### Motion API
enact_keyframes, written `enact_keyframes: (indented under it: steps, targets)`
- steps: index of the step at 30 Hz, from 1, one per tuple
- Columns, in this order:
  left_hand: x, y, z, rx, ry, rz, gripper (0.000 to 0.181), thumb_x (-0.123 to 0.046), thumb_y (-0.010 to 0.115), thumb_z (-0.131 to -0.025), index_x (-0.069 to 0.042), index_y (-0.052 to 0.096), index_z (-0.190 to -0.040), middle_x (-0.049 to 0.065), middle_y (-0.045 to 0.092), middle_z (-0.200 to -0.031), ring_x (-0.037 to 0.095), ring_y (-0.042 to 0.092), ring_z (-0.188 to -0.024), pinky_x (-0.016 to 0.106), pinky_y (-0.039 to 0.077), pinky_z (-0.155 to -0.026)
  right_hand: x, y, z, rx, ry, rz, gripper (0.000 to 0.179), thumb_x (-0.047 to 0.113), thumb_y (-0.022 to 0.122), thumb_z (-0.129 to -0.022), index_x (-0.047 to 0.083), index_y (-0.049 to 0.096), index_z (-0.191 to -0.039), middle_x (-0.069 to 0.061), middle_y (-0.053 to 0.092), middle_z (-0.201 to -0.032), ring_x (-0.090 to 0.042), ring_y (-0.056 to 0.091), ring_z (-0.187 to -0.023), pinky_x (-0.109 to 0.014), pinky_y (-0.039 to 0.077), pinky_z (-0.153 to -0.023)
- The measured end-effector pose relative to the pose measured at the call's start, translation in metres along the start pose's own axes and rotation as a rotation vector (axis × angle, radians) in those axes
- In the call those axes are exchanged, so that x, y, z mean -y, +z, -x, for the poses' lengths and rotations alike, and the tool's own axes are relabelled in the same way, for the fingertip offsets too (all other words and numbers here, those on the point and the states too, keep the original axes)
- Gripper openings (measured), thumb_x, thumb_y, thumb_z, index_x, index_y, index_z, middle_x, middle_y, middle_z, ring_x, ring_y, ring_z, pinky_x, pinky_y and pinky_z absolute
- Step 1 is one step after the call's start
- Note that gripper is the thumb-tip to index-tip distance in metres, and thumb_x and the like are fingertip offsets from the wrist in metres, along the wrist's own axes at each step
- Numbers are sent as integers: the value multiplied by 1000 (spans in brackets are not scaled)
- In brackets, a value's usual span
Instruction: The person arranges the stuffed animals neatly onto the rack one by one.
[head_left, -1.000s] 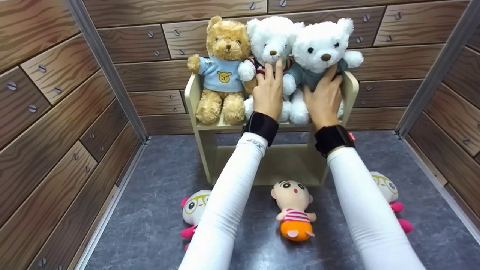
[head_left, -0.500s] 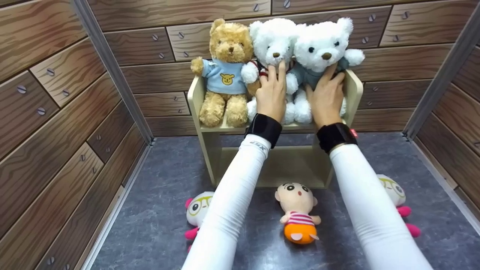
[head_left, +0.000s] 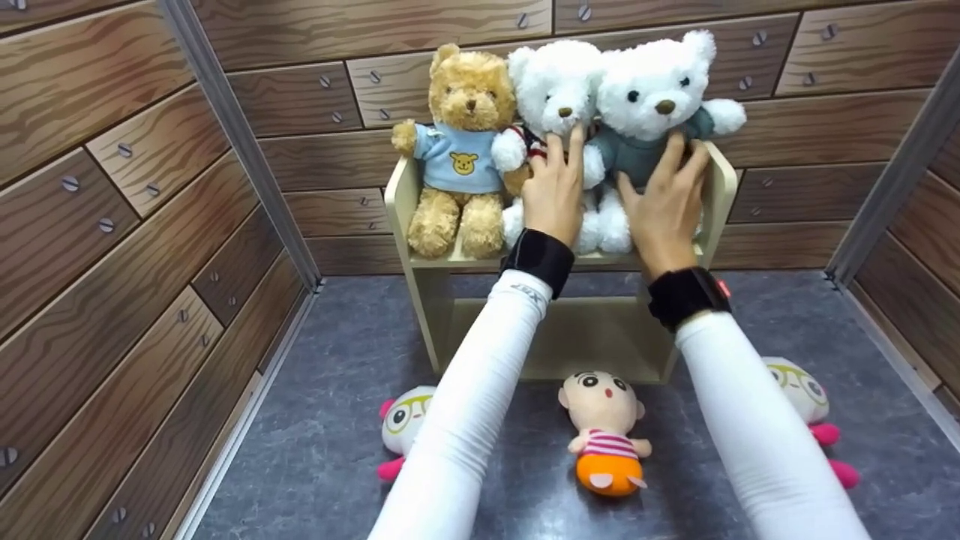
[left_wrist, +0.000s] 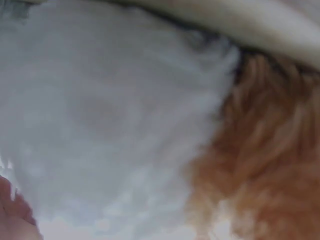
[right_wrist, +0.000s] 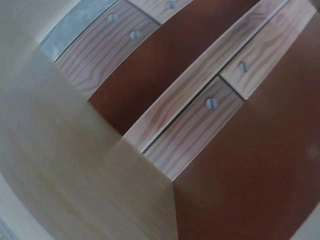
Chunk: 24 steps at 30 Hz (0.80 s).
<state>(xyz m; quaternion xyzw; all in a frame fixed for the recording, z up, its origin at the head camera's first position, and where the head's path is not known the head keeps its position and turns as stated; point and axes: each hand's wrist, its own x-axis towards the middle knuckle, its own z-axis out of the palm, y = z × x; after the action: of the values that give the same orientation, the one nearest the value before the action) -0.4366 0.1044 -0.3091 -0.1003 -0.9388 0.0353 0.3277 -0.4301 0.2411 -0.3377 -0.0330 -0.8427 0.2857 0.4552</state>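
Observation:
Three teddy bears sit side by side on the top of a cream wooden shelf [head_left: 400, 217] in the head view. My left hand [head_left: 553, 196] lies against the middle white bear [head_left: 559, 79], its straight fingers touching the chest just under the muzzle. White fur [left_wrist: 110, 120] and brown fur [left_wrist: 275, 160] fill the left wrist view. My right hand [head_left: 667, 206] rests on the front of the right white bear [head_left: 649, 90] in a grey-green top, fingers spread and thumb apart. At the left sits a brown bear [head_left: 463, 165] in a light blue shirt, touched by neither hand.
A doll in orange shorts [head_left: 609, 472] lies on the grey floor [head_left: 330, 420] before the shelf. White-and-pink plush toys lie at left [head_left: 405, 420] and right [head_left: 802, 394], partly behind my sleeves. Wood-patterned walls [head_left: 322, 165] enclose the space; the right wrist view shows a shelf side panel [right_wrist: 75, 165].
The head view has shifted slightly. My right hand has drawn down a little from the right bear's chest, showing more of its top. My left hand stays on the middle bear.

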Motion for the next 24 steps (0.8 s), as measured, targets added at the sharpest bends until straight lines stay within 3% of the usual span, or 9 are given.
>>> enact_keyframes:
  steps: [3,5,9,14,20,24]
  targets:
    - [-2,2,2,2,6,-3,86,-35,69,-90,-17,21,-158,15,42,-151,26,60,-109,27,57,-60,-4,-1,5,-56,-95,20,53,27,73,-91,6,48,-133,-30,36,-142,-47,40,-131,-62,54,-84]
    - [-3,3,2,-8,-1,-4,87,-34,71,-89,-17,22,-158,14,42,-150,25,60,-108,27,57,-60,-5,0,4,-53,-163,42,44,21,72,-92,11,54,-131,-32,36,-141,-48,37,-131,-63,54,-81]
    - [-2,2,0,-27,-12,-5,85,-32,70,-89,-18,22,-157,14,43,-150,24,61,-107,27,56,-59,-2,0,-4,8,-239,106,45,13,68,-93,22,59,-136,-37,31,-142,-53,34,-129,-64,53,-82]
    - [-2,0,0,-1,-7,-4,85,-32,69,-89,-17,20,-157,13,42,-150,24,61,-107,27,56,-59,3,1,-8,42,-187,137,49,10,66,-94,24,58,-140,-37,29,-143,-53,36,-122,-63,54,-76]
    - [0,-3,-1,74,13,-10,102,-46,75,-82,-18,15,-159,14,37,-155,24,59,-110,27,56,-60,8,3,-11,37,-125,155,50,10,66,-94,24,56,-141,-34,29,-144,-52,37,-119,-62,54,-71]
    - [3,-3,-2,83,16,1,105,-49,76,-81,-18,14,-160,14,36,-155,24,59,-111,27,57,-62,10,4,-12,64,-114,164,50,13,65,-95,25,55,-143,-35,29,-144,-52,37,-119,-62,54,-70]
